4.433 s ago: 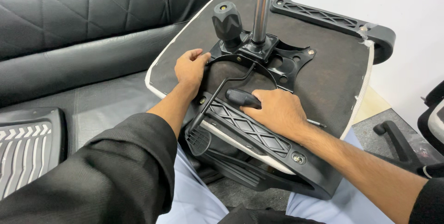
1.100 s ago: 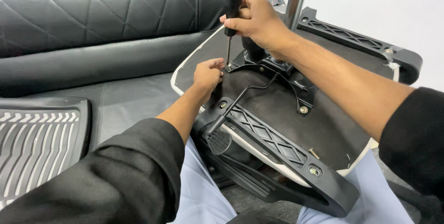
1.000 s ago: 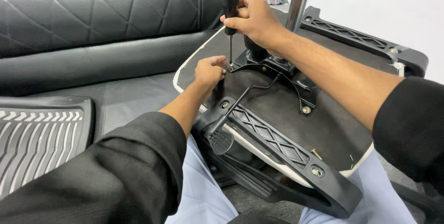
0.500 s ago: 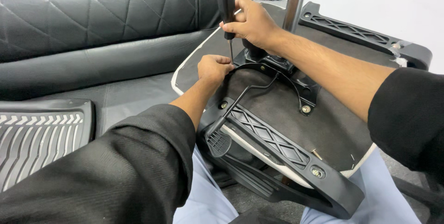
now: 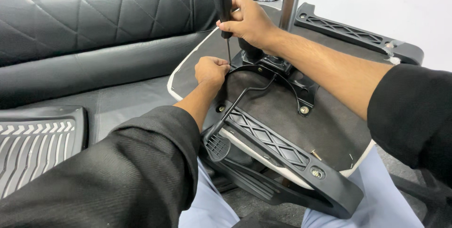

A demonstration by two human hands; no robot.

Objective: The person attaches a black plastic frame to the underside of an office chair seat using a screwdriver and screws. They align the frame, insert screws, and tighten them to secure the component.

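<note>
- Black-handled screwdriver (image 5: 223, 3) stands upright in the right hand (image 5: 247, 20), whose fingers (image 5: 230, 24) are wrapped tight round the lower part of the handle; the thin shaft runs straight down from them.
- Left hand (image 5: 210, 70) sits curled at the shaft's tip, its fingers (image 5: 217, 61) bunched together there; whether they pinch a screw cannot be told.
- Both hands meet at the left corner of the black metal mechanism plate (image 5: 301, 89), which is fixed to the underside of an upturned chair seat (image 5: 329, 129).
- From the plate rise a chrome gas-lift column (image 5: 288, 11) and a bent lever rod ending in a paddle (image 5: 216, 147).
- Black plastic armrest brackets lie along the seat's near edge (image 5: 278, 150) and far edge (image 5: 358, 37); a loose screw (image 5: 316, 154) lies on the seat just beside the near one.
- The seat rests across the person's lap, against a black leather sofa (image 5: 94, 44), where a ribbed plastic panel (image 5: 33, 143) lies on the cushion.
</note>
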